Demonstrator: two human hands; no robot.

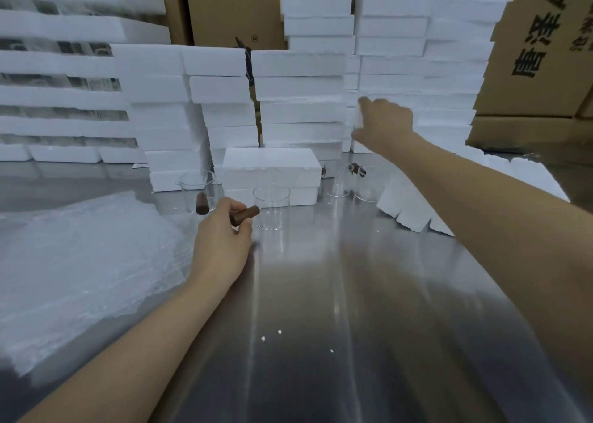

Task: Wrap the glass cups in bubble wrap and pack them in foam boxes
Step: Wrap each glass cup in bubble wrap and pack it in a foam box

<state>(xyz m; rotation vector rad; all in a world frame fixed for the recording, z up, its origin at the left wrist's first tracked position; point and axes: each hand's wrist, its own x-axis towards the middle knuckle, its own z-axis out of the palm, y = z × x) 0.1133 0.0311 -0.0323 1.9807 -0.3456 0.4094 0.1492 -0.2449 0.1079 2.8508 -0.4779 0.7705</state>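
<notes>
The left grip curls around the brown wooden handle of a glass cup standing on the steel surface. The right grip reaches out to the stacked foam boxes, its fingers blurred against the white foam, so whether they hold anything cannot be told. Cardboard cartons, some printed with black characters, line the back of the room behind the stacks. A pile of bubble wrap sheets covers the surface's left side. Loose foam pieces lean at right. A closed foam box sits just behind the held cup. Another cup stands to its left and two more cups to its right. White crumbs dot the steel.
</notes>
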